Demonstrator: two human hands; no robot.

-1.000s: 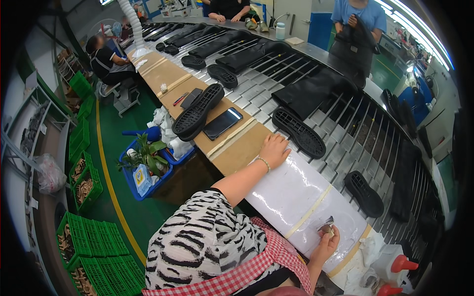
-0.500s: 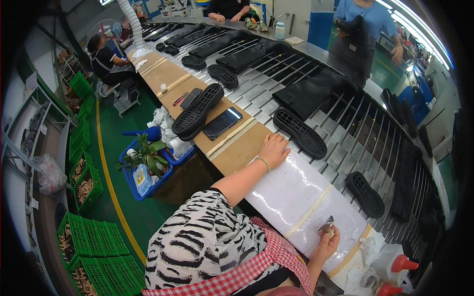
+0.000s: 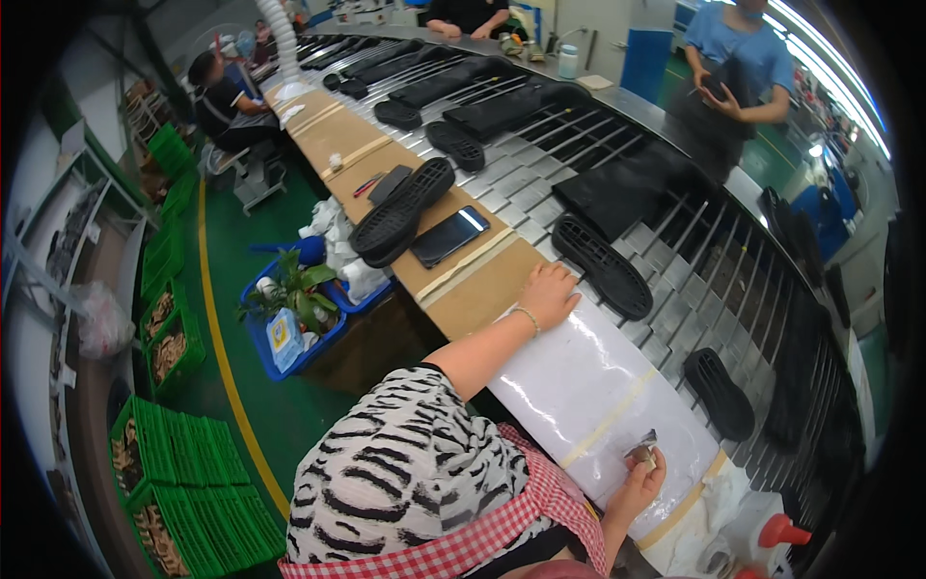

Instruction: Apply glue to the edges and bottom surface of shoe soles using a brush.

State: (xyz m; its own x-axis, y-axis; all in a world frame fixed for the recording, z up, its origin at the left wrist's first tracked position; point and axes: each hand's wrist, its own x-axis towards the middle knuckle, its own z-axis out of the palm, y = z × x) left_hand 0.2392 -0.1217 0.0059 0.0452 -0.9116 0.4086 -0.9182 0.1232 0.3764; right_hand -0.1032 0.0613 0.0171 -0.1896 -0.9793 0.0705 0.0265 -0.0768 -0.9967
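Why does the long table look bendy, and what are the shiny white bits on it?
Head view: the fisheye lens bends straight edges near the rim, so the conveyor curves, and the corners go black. The shine is glare from the ceiling lights on the glossy white sheet by the left hand. The small piece in the right hand is too tiny to make out.

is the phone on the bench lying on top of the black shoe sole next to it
No, the phone lies flat on the brown bench top beside the black shoe sole, not on it.
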